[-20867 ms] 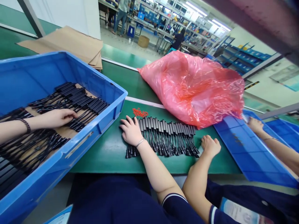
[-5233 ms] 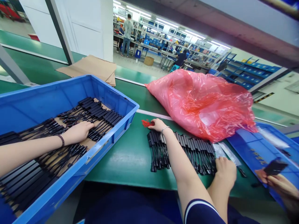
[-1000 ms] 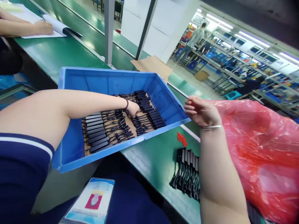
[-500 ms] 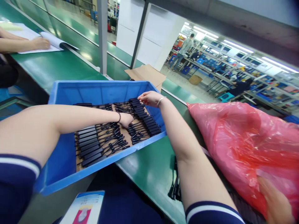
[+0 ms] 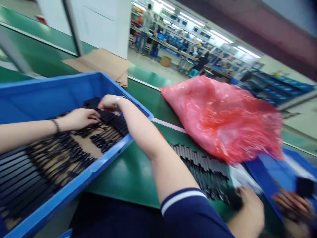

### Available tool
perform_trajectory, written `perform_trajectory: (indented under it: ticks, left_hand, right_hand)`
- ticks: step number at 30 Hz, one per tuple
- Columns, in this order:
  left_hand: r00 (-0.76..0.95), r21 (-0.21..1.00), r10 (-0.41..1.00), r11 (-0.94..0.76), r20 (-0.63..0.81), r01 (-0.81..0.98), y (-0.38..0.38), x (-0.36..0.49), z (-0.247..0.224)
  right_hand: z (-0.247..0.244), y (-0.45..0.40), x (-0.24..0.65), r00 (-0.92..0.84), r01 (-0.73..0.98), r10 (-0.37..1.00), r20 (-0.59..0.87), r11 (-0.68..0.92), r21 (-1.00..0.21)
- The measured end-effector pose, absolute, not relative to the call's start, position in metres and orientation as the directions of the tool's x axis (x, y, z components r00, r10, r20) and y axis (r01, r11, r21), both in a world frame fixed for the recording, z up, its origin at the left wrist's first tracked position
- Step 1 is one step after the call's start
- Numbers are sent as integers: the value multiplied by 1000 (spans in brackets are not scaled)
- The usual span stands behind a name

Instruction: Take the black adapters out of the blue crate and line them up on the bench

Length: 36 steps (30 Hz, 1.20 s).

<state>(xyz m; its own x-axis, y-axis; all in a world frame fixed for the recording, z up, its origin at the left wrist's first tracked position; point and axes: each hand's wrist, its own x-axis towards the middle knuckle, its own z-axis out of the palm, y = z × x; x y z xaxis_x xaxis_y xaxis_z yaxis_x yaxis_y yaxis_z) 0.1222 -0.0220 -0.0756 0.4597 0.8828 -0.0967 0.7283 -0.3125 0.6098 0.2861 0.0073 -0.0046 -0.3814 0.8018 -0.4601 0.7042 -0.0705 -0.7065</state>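
The left hand (image 5: 79,119) and right hand (image 5: 108,102), fingers half-curled, sit close together at black units (image 5: 119,125) in the left bin (image 5: 56,99); grip indiscernible.

Left hand (image 5: 81,118): at 9 o'clock from mid-view, fingers curled down onto black cabled units (image 5: 119,125); blur hides whether it grips one.
Right hand (image 5: 108,103): just beside it toward 2 o'clock, reaching over the same units, grip unclear.
Blue crate (image 5: 99,168): 8 to 9 o'clock, with rows of units inside.
Cardboard sheets (image 5: 101,64): 10 o'clock, behind the crate.
Pink bag (image 5: 223,115): 3 o'clock.
Green worktop (image 5: 133,181): a unit row (image 5: 199,160) at 4 o'clock.
Co-worker's hand (image 5: 252,210): 4 o'clock, beyond that row, blurred.
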Motion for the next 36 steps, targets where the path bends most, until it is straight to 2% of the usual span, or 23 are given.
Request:
perform_trajectory:
  ticks: [2, 3, 6, 9, 19, 24, 32, 36]
  left_hand:
    - [354, 859, 915, -18, -192, 512, -34, 137, -71]
    - [307, 916, 925, 91, -223, 390, -38, 143, -72]
    - [257, 964, 934, 214, -250, 159, -43, 154, -81]
    - [333, 971, 913, 233, -237, 52, -45, 158, -91]
    - [216, 985, 961, 167, -171, 38, -40, 158, -95]
    - [169, 980, 965, 191, -198, 54, -40, 157, -90]
    - [192, 974, 955, 221, -227, 54, -38, 155, -90]
    - [185, 979, 962, 190, -202, 79, -40, 154, -91]
  right_hand:
    - [-9, 12, 290, -394, 701, 789, -472, -74, -710]
    - [-11, 15, 290, -406, 698, 784, -470, -65, -713]
    - [-16, 20, 292, -419, 703, 776, -472, -52, -709]
    - [-18, 19, 293, -404, 715, 773, -489, -66, -696]
    - [-25, 17, 296, -409, 707, 695, -592, -169, -687]
    - [-27, 12, 293, -387, 690, 715, -582, -194, -697]
    - [-37, 10, 293, -421, 697, 707, -568, -149, -702]
    - [-37, 10, 291, -418, 686, 704, -574, -169, -707]
